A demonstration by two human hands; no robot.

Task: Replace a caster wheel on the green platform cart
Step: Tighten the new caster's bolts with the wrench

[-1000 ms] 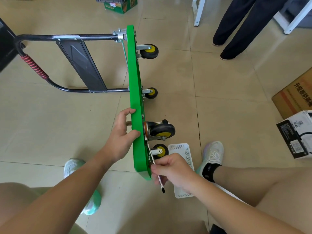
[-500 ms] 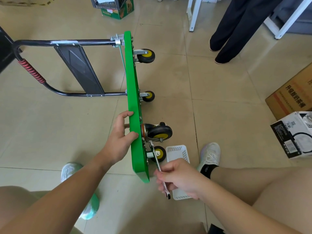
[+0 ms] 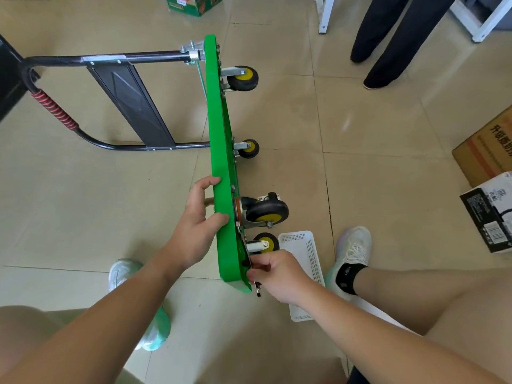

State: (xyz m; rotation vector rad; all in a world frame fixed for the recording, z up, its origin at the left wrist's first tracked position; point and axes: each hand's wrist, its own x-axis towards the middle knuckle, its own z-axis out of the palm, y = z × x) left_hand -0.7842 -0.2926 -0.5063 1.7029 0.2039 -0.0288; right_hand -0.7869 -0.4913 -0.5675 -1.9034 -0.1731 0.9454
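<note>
Green platform cart (image 3: 219, 151) is standing on its side edge on the tiled floor. Left hand (image 3: 194, 231) is gripping the deck's upper edge. Right hand (image 3: 279, 275) is pinching a wrench (image 3: 259, 293) at the deck's near corner, just below the large caster wheel (image 3: 267, 212).

bright, even daylight; the glossy floor tiles (image 3: 360, 112) carry soft glare patches. shadows are faint. wide-angle bending curves the edges; focus is sharp throughout.
</note>
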